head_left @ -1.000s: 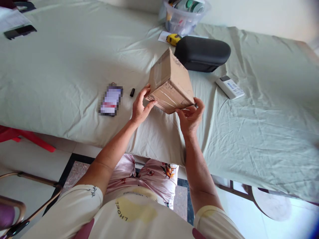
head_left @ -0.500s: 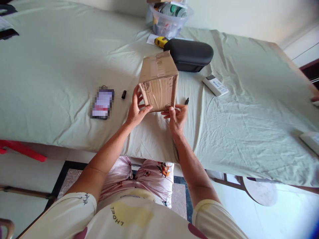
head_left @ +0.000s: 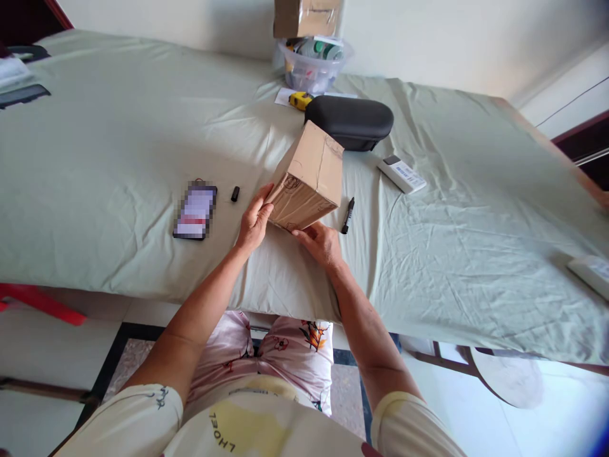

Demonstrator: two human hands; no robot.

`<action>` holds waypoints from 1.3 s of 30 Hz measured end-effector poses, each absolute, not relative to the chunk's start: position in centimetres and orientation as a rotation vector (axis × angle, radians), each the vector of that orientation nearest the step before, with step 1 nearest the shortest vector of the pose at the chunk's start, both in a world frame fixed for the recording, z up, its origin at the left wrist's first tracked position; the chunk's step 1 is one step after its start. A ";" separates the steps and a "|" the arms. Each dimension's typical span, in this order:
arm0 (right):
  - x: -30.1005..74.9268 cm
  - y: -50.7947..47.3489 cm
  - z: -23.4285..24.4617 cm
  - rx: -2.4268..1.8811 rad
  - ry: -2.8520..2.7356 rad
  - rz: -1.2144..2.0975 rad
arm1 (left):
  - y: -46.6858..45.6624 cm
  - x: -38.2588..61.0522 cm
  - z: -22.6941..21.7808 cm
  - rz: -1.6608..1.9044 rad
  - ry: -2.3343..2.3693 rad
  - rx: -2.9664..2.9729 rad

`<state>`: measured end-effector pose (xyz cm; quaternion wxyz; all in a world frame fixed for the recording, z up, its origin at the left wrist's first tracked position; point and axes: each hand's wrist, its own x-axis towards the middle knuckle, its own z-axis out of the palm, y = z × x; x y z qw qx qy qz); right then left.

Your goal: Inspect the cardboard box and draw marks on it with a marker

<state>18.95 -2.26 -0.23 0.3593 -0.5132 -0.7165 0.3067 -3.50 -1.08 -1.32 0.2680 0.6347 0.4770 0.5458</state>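
Note:
A brown cardboard box point(head_left: 311, 168), taped and with dark pen marks near its corners, is tilted between my two hands over the cloth. My left hand point(head_left: 255, 219) is closed on its left lower side, thumb on the near face. Under the near lower edge, my right hand point(head_left: 321, 243) grips with thumb and fingers; some fingertips are hidden below the box. A black marker pen point(head_left: 348, 216) lies just right of the box. Left of my left hand is a small black pen cap point(head_left: 235, 193).
The table has a pale green cloth point(head_left: 118, 158). A phone point(head_left: 195, 211) lies at left. Behind the box are a black case point(head_left: 352, 120), a yellow tape measure point(head_left: 300, 99) and a clear tub point(head_left: 311, 73) below another carton point(head_left: 307, 18). A white device point(head_left: 402, 174) lies at right.
The box has been turned and tilted in my hands, so a different side shows. My right hand has shifted left and further under it, uncovering the marker. The view has tipped slightly upward.

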 end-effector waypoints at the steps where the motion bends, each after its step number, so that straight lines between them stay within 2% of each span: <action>1: 19.1 -2.2 -0.2 -1.323 -1.819 0.771 | -1.1 -3.5 -1.3 1.477 1.298 1.711; 8: 20.5 -2.4 -0.2 -1.169 -1.512 0.625 | -1.0 -3.5 -1.5 1.567 1.288 1.809; 22: 20.7 -2.2 0.8 -1.146 -1.565 0.418 | -1.3 -4.5 -1.2 1.895 1.355 2.052; 33: 20.7 -2.0 0.1 -1.300 -1.583 0.555 | -1.8 -2.9 -0.9 1.747 1.303 2.277; 39: 20.7 -1.6 0.0 -1.335 -1.633 0.671 | -1.6 -3.5 -1.3 1.807 1.342 2.056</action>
